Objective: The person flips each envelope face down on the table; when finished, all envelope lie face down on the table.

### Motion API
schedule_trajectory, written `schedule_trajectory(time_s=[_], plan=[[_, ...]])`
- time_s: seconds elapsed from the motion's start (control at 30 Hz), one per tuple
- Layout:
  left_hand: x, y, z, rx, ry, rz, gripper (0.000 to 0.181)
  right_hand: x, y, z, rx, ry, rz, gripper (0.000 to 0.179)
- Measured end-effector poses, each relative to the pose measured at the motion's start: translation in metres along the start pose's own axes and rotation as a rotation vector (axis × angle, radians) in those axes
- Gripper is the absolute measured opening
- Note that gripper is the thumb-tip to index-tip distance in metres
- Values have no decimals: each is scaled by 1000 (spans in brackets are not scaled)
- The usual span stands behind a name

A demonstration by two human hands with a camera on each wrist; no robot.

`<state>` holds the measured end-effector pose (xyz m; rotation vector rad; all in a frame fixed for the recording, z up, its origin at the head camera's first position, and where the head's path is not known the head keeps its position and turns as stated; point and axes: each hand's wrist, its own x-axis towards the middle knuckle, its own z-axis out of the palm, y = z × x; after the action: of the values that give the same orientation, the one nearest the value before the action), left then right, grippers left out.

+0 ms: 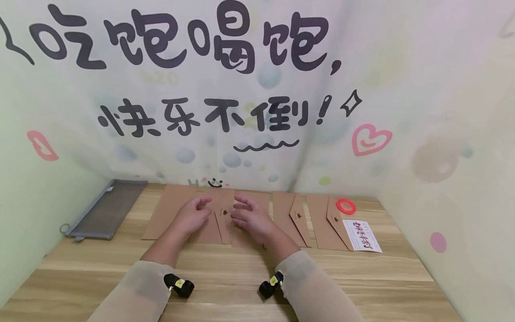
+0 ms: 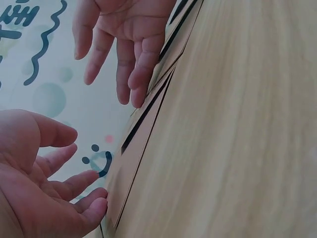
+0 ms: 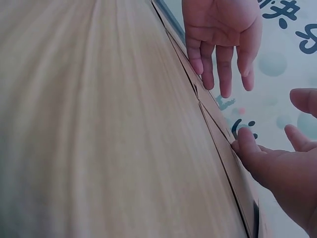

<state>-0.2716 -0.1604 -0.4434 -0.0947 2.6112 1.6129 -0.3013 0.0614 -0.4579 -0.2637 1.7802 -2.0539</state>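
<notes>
My left hand (image 1: 193, 218) hovers over the row of brown kraft envelopes, its fingers relaxed and holding nothing. Facing it is my right hand (image 1: 253, 220), palm inward, also with loose fingers and nothing in its grasp. Between them lies an envelope (image 1: 223, 223) with a pointed flap and a small dark print. The leftmost envelope (image 1: 158, 219) is partly covered by my left forearm, while another envelope (image 1: 245, 239) lies under my right hand. In the left wrist view, the fingertips of the left hand (image 2: 54, 183) come right at an envelope's edge.
Two more envelopes, one (image 1: 283, 214) and another (image 1: 319, 219), lie to the right. Beside them are a red ring (image 1: 346, 206) and a white card (image 1: 362, 236) with dark red writing. A grey mesh zip pouch (image 1: 110, 210) lies at the back left. A printed curtain (image 1: 241, 170) hangs behind the wooden table (image 1: 225, 286).
</notes>
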Motion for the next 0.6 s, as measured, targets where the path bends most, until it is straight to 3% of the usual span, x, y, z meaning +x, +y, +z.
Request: schedule_trajectory(time_s=[0.23,0.43,0.6], plan=[[1,-4,2,-5,-19,17,48,1,3,-3,41,37,-20,70],[3,-5,3,10,-43,22,48,1,3,1,48,7,-50,71],[1,0,6,-20,-80,32,57,1,5,10,34,-51,-93,63]])
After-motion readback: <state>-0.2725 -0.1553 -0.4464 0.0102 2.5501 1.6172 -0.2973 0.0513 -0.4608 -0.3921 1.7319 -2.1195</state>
